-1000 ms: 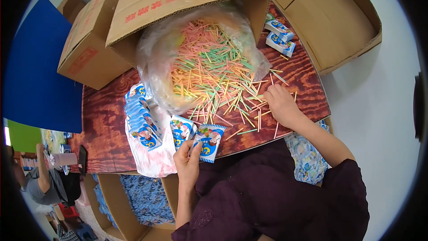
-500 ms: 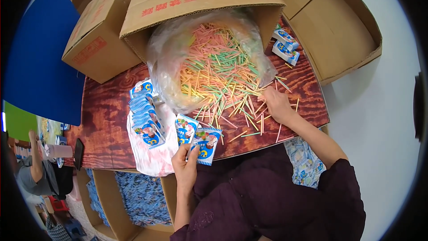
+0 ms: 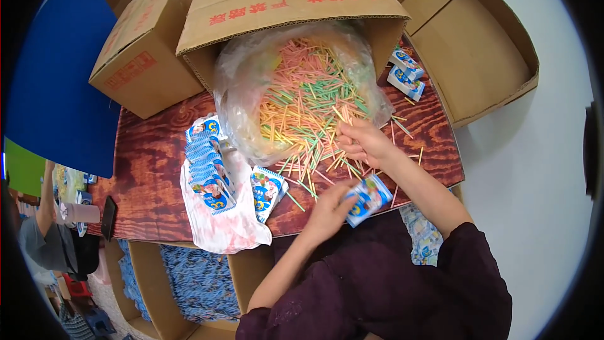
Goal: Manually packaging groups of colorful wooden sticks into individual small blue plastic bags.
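Pastel pink, yellow and green thin sticks [image 3: 301, 104] spill from a clear plastic bag [image 3: 236, 113] onto the table. My right hand [image 3: 367, 143] is closed over the near right part of the heap, a few sticks poking out past its fingers. Below it, my left hand [image 3: 330, 212] pinches a small blue-and-white printed packet [image 3: 370, 200] near the table's front edge. To the left, another loose packet [image 3: 267, 192] lies beside a row of overlapping packets [image 3: 211, 173] on a pink-stained white cloth [image 3: 217, 232].
The bag sits in an open cardboard box [image 3: 289, 3] lying on its side. More boxes stand left [image 3: 143, 44] and right [image 3: 478, 44]. Two packets [image 3: 406, 82] lie on the right. Boxes below hold blue packets [image 3: 200, 283]. A co-worker [image 3: 47, 233] is at far left.
My left hand has moved right with the packet, away from the loose one on the cloth. My right hand has shifted left and up over the heap, with sticks in its fingers.
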A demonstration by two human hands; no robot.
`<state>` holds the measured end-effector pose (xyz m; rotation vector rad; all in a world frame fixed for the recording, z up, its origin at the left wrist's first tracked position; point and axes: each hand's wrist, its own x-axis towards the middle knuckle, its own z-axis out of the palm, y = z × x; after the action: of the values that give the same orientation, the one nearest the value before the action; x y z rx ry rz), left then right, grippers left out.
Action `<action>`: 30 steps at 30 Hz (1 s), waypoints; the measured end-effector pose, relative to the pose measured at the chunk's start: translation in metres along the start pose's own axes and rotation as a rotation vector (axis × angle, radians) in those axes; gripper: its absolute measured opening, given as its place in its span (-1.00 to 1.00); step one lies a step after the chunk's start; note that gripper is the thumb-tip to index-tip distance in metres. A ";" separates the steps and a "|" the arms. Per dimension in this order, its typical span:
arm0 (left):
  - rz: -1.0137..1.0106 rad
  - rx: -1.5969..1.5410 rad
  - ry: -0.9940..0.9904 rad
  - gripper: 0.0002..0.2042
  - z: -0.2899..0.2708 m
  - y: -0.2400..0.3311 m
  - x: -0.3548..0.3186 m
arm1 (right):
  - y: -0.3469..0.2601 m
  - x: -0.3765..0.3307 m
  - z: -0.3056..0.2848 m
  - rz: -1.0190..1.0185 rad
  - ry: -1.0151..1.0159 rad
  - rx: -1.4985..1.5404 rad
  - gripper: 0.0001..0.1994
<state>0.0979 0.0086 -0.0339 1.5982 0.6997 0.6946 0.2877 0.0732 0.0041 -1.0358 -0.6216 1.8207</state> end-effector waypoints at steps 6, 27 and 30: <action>-0.152 -0.204 0.325 -0.86 -0.060 0.002 -0.006 | 0.016 -0.009 0.000 -0.484 0.153 -1.560 -0.84; -0.225 -0.639 0.614 -0.92 -0.069 0.019 -0.068 | -0.011 0.012 -0.023 0.078 -0.065 -0.098 -0.78; -0.236 -0.658 0.604 -0.92 -0.068 0.023 -0.067 | -0.012 0.010 -0.028 0.173 -0.048 -0.033 -0.77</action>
<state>0.0049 -0.0025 -0.0066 0.6840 0.9490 1.1071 0.3156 0.0868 -0.0051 -1.0996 -0.6081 1.9966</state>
